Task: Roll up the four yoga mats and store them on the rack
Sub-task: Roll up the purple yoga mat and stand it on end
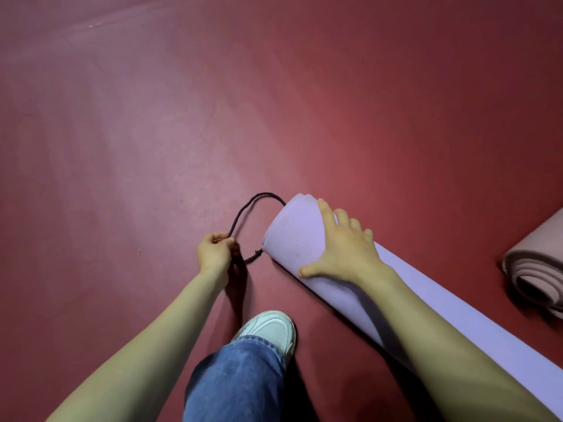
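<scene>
On the red floor (152, 117), tying off a rolled lilac yoga mat (292, 236); nothing racked yet, no rack in view.
Fully rolled and lying flat on the floor. Right of that roll and well apart from it, a second rolled mat, dusty pink (536, 269), loosely coiled and cut off by the frame edge. Below the roll's end, a jeans leg (237, 376) and white sneaker (271, 327). On top of the roll near that end, the right hand (344, 245), fingers spread and released, pressing down. Left of the roll's end, the left hand (213, 252), fingers pinching a dark cord (259, 197) looped out from that end; around or under the roll, cannot tell. By judgement: two mats rolled, one still untied, two more unseen, all storing left.
</scene>
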Action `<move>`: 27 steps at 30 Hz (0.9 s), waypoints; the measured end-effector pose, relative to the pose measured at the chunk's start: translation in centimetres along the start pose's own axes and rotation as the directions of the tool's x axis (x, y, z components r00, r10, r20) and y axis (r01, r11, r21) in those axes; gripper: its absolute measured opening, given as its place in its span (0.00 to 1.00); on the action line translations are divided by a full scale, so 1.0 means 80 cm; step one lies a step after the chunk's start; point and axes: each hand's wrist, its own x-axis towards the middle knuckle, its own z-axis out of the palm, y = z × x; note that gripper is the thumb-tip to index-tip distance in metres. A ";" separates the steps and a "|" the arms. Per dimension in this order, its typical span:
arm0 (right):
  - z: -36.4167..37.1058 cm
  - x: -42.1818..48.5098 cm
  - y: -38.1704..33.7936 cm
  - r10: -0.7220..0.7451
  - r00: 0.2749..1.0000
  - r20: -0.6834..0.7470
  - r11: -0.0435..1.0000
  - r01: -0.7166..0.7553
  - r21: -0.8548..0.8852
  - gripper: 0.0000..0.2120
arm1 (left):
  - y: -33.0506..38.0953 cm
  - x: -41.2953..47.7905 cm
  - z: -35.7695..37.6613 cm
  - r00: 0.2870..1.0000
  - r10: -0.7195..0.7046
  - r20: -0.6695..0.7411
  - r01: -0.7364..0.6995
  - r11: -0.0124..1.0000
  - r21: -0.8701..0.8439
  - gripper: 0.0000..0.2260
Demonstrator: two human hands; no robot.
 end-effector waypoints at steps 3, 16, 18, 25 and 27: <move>-0.010 -0.011 0.003 -0.016 0.998 -0.063 1.000 0.018 0.020 0.62 | -0.002 -0.009 0.012 0.995 0.087 0.050 -0.093 0.987 0.130 0.09; -0.016 -0.022 0.007 -0.033 0.994 -0.101 0.999 0.033 -0.001 0.63 | -0.017 -0.027 0.037 0.925 -0.021 0.379 -0.052 0.982 0.181 0.10; -0.006 -0.015 0.009 -0.017 0.997 -0.076 1.000 0.016 -0.018 0.63 | -0.018 -0.029 0.039 0.908 -0.085 0.411 0.005 0.982 0.191 0.09; -0.003 0.002 0.024 -0.003 0.999 -0.037 0.999 0.004 0.036 0.63 | 0.027 -0.060 0.040 0.898 -0.160 0.411 0.242 0.958 -0.156 0.12; -0.002 0.001 0.022 0.001 0.999 -0.049 0.999 0.001 0.032 0.63 | 0.040 -0.078 0.045 0.927 0.103 0.361 -0.084 0.994 -0.068 0.12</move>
